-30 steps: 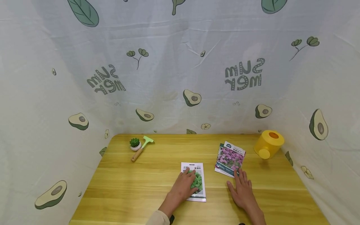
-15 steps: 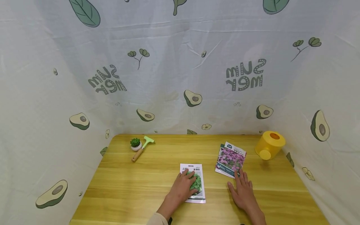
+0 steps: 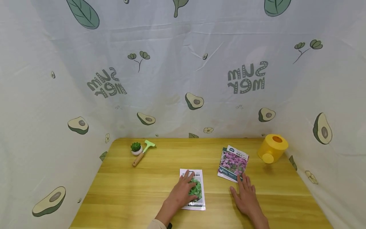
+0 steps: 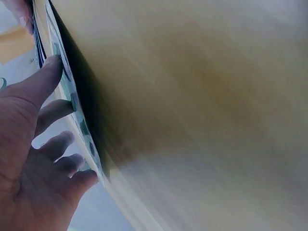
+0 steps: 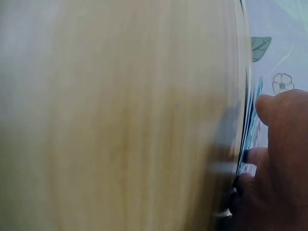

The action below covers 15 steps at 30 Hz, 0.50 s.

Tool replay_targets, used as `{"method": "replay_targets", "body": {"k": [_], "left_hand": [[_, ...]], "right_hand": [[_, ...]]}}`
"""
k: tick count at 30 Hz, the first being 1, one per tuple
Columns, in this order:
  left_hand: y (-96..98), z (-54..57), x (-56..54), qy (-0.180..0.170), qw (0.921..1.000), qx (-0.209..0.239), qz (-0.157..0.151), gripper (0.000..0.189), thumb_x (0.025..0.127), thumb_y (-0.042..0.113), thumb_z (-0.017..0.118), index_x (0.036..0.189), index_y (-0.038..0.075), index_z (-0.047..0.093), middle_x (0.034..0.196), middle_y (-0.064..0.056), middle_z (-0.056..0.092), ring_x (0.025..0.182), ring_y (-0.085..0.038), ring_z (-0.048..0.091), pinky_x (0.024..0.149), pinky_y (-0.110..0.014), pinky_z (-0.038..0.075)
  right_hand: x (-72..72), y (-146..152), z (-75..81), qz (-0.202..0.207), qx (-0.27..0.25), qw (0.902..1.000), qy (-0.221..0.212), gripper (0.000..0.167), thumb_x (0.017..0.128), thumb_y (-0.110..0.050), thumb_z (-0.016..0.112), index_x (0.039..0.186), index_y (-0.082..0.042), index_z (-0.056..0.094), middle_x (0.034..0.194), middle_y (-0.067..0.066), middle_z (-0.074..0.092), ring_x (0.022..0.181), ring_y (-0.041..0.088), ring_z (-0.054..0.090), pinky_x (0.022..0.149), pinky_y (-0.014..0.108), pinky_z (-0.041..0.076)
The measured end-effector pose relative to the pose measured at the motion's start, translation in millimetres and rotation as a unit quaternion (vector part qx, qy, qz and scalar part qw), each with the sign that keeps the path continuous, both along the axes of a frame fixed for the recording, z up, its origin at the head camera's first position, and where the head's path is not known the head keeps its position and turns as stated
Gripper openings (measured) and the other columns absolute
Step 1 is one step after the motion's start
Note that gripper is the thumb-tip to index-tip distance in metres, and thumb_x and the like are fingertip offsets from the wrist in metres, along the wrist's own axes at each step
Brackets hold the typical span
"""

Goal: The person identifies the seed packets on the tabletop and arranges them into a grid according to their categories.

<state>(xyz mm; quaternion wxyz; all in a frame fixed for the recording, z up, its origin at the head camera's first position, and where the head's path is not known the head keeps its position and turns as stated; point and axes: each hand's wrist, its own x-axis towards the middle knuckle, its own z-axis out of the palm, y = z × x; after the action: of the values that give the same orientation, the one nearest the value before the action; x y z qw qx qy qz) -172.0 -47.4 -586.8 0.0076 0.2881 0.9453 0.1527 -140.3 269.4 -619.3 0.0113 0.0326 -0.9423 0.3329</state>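
Observation:
A white seed packet [image 3: 198, 188] with a green leafy plant printed on it lies near the middle front of the table. My left hand [image 3: 180, 192] rests on it with the fingers spread, covering its left side. In the left wrist view, the thumb and fingertips touch the packet's face [image 4: 70, 84], seen nearly edge-on. To the right, a small overlapping stack of seed packets [image 3: 233, 161] has purple flowers on the top one. My right hand [image 3: 246, 197] lies with extended fingers, its fingertips at the stack's lower right corner.
A yellow watering can [image 3: 273, 149] stands at the back right. At the back left, a small succulent in a white pot [image 3: 136, 149] sits beside a green-headed hand tool [image 3: 144, 153] with a wooden handle. A printed cloth [image 3: 171, 76] surrounds the table [image 3: 160, 159].
My left hand has slid the green-plant packet slightly left and toward me. My right hand and the flower packets stay in place, while the head view shifts a little.

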Motion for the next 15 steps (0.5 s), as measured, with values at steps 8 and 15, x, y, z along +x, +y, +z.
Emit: {"method": "replay_targets", "body": {"k": [8,15], "left_hand": [[-11.5,0.4,1.1,-0.053,0.9983,0.023,-0.004,0.042,0.092,0.037,0.087,0.122,0.014,0.07,0.169,-0.009,0.046,0.16,-0.034,0.036,0.129,-0.053,0.035],[-19.0,-2.6,2.1,-0.065,0.9974,0.03,-0.009,0.04,0.092,0.037,0.087,0.121,0.016,0.069,0.169,-0.005,0.046,0.16,-0.031,0.036,0.131,-0.051,0.032]], "right_hand": [[0.5,0,-4.0,0.003,0.002,0.9998,0.02,0.082,0.114,-0.044,0.048,0.165,0.014,0.021,0.17,0.043,0.006,0.158,0.062,0.0,0.118,0.088,0.002],[-0.4,0,-2.7,0.0,0.013,0.9999,-0.009,0.084,0.115,-0.048,0.046,0.164,0.015,0.02,0.17,0.044,0.005,0.158,0.063,-0.001,0.117,0.088,0.003]]}}
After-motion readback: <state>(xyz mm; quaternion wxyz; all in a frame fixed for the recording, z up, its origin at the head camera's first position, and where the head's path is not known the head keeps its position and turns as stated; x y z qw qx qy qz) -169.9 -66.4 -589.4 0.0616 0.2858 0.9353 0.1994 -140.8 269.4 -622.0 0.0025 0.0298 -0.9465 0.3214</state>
